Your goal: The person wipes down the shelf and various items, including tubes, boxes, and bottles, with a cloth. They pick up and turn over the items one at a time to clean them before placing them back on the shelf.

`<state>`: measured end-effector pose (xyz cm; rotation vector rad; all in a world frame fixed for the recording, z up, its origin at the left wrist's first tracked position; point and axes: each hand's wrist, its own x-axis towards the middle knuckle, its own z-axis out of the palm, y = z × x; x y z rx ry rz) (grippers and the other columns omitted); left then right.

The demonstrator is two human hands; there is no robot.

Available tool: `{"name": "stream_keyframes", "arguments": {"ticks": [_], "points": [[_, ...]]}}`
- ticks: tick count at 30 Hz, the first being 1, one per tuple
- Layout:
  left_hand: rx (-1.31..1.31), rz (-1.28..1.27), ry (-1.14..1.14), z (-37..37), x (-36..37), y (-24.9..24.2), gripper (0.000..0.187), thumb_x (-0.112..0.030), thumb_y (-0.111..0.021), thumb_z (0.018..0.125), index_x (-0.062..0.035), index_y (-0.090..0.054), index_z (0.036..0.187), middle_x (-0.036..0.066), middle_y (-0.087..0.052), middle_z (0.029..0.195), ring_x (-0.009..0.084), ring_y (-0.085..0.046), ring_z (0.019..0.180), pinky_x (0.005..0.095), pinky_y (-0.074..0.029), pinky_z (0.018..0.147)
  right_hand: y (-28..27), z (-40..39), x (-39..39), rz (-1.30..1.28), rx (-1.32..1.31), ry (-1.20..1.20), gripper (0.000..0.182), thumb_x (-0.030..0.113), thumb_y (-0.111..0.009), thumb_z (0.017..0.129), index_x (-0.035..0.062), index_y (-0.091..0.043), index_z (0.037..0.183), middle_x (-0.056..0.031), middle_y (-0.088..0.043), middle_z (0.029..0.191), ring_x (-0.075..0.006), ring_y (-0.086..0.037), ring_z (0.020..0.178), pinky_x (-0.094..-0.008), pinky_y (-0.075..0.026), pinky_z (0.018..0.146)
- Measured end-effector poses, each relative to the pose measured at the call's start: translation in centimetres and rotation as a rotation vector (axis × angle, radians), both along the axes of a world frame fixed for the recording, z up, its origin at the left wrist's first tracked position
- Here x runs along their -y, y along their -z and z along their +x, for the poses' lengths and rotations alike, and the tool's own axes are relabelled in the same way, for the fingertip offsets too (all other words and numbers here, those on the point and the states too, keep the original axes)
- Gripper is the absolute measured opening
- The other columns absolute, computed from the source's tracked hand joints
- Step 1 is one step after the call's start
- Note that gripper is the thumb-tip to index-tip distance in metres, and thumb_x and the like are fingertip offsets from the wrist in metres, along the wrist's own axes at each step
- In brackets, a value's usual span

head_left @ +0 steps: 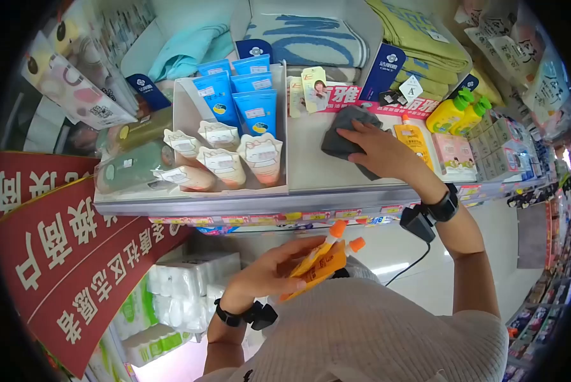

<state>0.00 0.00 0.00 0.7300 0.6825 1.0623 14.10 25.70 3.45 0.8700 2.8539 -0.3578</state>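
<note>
My left hand (269,270) is closed around two orange spouted pouches (320,266) with orange caps, held below the shelf edge in front of my body. On the white shelf top, my right hand (376,149) presses down on a bunched dark grey cloth (341,139), its fingers curved over it. Part of the cloth hangs out under the palm toward the front edge. Just right of that wrist, another orange pouch (413,139) lies on the shelf, partly hidden by my forearm.
A white box (281,159) of blue tubes (256,111) and cat-shaped packs (220,164) stands left of the cloth. Folded towels (307,41) fill the back. Yellow pump bottles (451,113) and pink boxes (456,153) stand right. A red banner (75,267) hangs at left.
</note>
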Motion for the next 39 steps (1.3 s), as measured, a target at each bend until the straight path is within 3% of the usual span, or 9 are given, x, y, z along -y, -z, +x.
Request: {"name": "stream_keyframes", "arguments": {"ticks": [2, 7, 9, 18, 25, 29, 36, 38, 39], "points": [[0.068, 0.026, 0.032, 1.0, -0.6, 0.7, 0.075, -0.014, -0.065, 0.072, 0.0041, -0.026, 0.133, 0.014, -0.034, 0.134, 0.0211, -0.033, 0.124, 0.0299, -0.02, 0.104, -0.5, 0.0, -0.2, 0.002, -0.027, 0.033, 0.057, 0.017, -0.06, 0.074, 0.0163, -0.042, 0.128, -0.0236, -0.039, 0.13, -0.0361, -0.047, 0.111, -0.0401, -0.038, 0.092], [0.086, -0.005, 0.105, -2.9, 0.8, 0.1, 0.076, -0.018, -0.064, 0.071, 0.0036, -0.026, 0.133, 0.014, -0.038, 0.13, 0.0203, -0.034, 0.123, 0.0299, -0.021, 0.103, 1.1, -4.9, 3.0, 0.02, -0.111, 0.102, 0.052, 0.005, -0.053, 0.071, 0.0141, -0.048, 0.122, -0.0218, -0.045, 0.124, -0.0355, -0.05, 0.105, -0.0394, -0.04, 0.089], [0.098, 0.001, 0.143, -3.2, 0.3, 0.3, 0.076, -0.02, -0.063, 0.071, 0.0029, -0.026, 0.134, 0.013, -0.039, 0.129, 0.0198, -0.035, 0.123, 0.0297, -0.021, 0.103, 1.4, -5.2, 3.8, 0.077, -0.298, -0.086, 0.05, -0.001, -0.051, 0.069, 0.013, -0.053, 0.116, -0.0183, -0.048, 0.123, -0.0335, -0.05, 0.106, -0.0388, -0.041, 0.089], [0.045, 0.014, 0.292, -3.6, -0.4, 1.9, 0.073, -0.026, -0.056, 0.071, 0.0, -0.028, 0.133, 0.013, -0.042, 0.126, 0.0185, -0.045, 0.111, 0.0281, -0.032, 0.096, -0.4, -1.5, 6.2, -0.291, -0.384, -0.029, 0.033, -0.005, -0.05, 0.068, 0.0069, -0.063, 0.095, -0.0112, -0.056, 0.112, -0.0285, -0.054, 0.101, -0.0356, -0.042, 0.088], [0.406, -0.072, 0.187, -2.0, -1.7, -0.3, 0.07, -0.036, -0.053, 0.079, -0.0026, -0.026, 0.134, 0.019, -0.04, 0.129, 0.0235, -0.05, 0.108, 0.0325, -0.045, 0.083, -3.5, 4.0, 7.1, 0.049, -0.873, 0.222, 0.041, -0.009, -0.046, 0.071, 0.0055, -0.059, 0.107, -0.0129, -0.057, 0.112, -0.0234, -0.054, 0.104, -0.0297, -0.041, 0.089], [0.366, 0.045, 0.059, -0.4, -3.5, -1.1, 0.068, -0.033, -0.053, 0.079, -0.0022, -0.026, 0.134, 0.018, -0.04, 0.129, 0.0251, -0.048, 0.11, 0.033, -0.045, 0.083, -5.3, 8.2, 7.1, -0.117, -1.369, 0.495, 0.033, -0.004, -0.049, 0.079, -0.0028, -0.055, 0.111, -0.0108, -0.055, 0.114, -0.0172, -0.051, 0.106, -0.0283, -0.038, 0.092], [-0.077, 0.132, -0.32, 4.3, -11.0, -3.2, 0.06, -0.022, -0.055, 0.079, -0.0011, -0.031, 0.13, 0.014, -0.046, 0.12, 0.0212, -0.051, 0.103, 0.0316, -0.045, 0.079, -3.3, 16.9, 4.1, 0.114, -1.481, 0.442, 0.039, 0.005, -0.062, 0.078, -0.004, -0.051, 0.114, -0.0133, -0.054, 0.114, -0.0191, -0.053, 0.103, -0.03, -0.041, 0.09], [-0.858, 0.299, -0.478, 6.2, -13.6, -3.9, 0.059, -0.021, -0.058, 0.075, 0.0001, -0.036, 0.125, 0.016, -0.048, 0.115, 0.0254, -0.053, 0.096, 0.0346, -0.045, 0.077, -3.2, 19.5, 2.9, 0.058, -1.473, 0.435, 0.039, 0.005, -0.062, 0.078, -0.004, -0.051, 0.114, -0.0135, -0.054, 0.114, -0.0193, -0.053, 0.102, -0.0302, -0.041, 0.09], [-0.883, 0.291, -0.485, 7.1, -14.8, -3.8, 0.059, -0.021, -0.058, 0.075, 0.0001, -0.036, 0.125, 0.016, -0.048, 0.115, 0.0254, -0.053, 0.096, 0.0346, -0.045, 0.077, -3.1, 20.6, 2.5, 0.024, -1.461, 0.441, 0.038, 0.006, -0.062, 0.078, -0.0041, -0.051, 0.114, -0.0137, -0.054, 0.113, -0.0194, -0.053, 0.102, -0.0304, -0.041, 0.09]]}}
